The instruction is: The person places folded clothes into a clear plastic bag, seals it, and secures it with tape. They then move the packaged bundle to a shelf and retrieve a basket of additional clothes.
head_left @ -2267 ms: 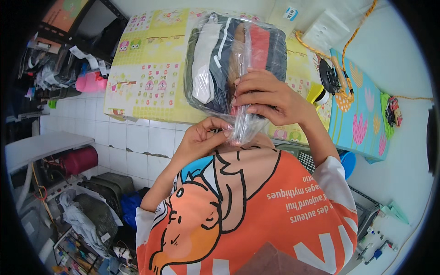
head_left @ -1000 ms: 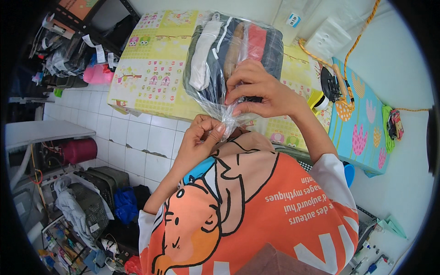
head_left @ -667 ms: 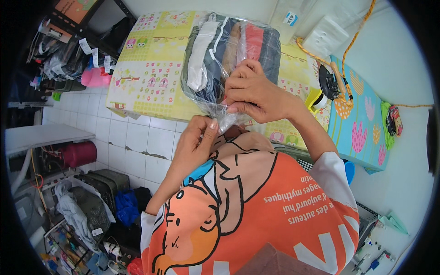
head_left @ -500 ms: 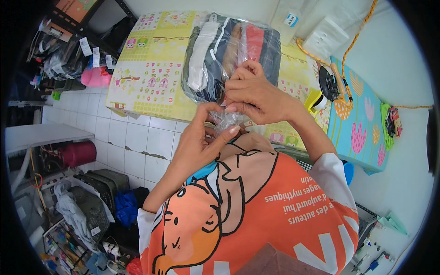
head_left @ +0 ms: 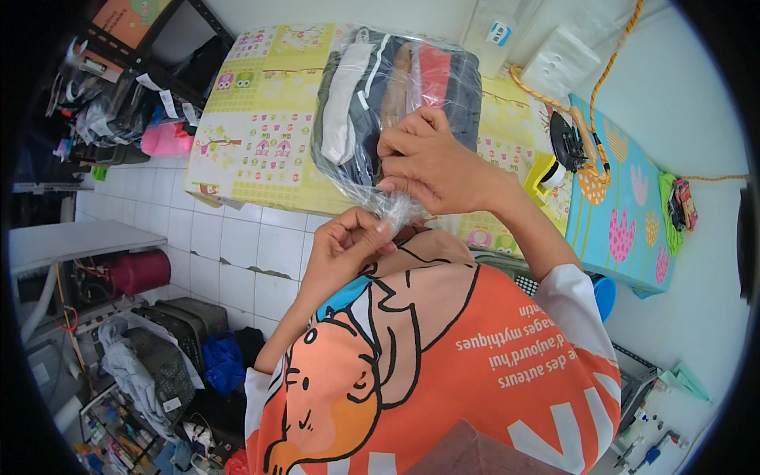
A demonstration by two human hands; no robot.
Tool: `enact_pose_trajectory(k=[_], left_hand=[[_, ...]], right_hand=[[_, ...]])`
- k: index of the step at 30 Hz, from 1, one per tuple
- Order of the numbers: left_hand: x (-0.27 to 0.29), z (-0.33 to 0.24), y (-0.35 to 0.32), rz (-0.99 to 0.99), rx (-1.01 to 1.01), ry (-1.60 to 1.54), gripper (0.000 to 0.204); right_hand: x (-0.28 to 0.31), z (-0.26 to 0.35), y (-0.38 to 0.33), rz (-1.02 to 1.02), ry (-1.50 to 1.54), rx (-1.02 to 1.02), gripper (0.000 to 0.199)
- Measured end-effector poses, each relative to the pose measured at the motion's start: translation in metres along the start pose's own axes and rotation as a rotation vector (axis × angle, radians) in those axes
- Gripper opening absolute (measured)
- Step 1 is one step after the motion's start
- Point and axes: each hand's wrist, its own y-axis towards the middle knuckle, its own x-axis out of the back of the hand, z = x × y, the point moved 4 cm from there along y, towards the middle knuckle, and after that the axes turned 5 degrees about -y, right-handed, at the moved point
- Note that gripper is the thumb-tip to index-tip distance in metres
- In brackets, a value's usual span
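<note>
Clear bag [head_left: 396, 99] of folded clothes [head_left: 434, 73] lies ahead on the table [head_left: 257, 170], gathered neck [head_left: 401, 207] running nearward; left hand [head_left: 348, 242] pinches the neck's end, right hand [head_left: 445, 168] grasps film nearer the clothes.

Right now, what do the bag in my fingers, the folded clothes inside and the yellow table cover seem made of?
The bag looks like glossy plastic film: clear, crinkled, with bright highlights. The folded clothes appear matte fabric, judging by their soft folds; fibre unclear. The yellow table cover could be vinyl or coated cloth, being smooth and printed.
</note>
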Motion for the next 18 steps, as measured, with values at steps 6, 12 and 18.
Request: enact_pose_trajectory(k=[6, 12, 18], left_hand=[[-0.008, -0.002, 0.005, -0.177, 0.091, -0.163, 0.028], [-0.010, -0.001, 0.010, -0.006, 0.210, 0.002, 0.038], [-0.006, -0.004, 0.004, 0.029, 0.263, 0.036, 0.036]], right_hand=[[-0.001, 0.004, -0.001, 0.037, -0.035, -0.020, 0.022], [-0.003, 0.005, -0.001, -0.026, -0.018, -0.075, 0.016], [0.012, -0.013, -0.009, -0.153, 0.423, -0.070, 0.011]])
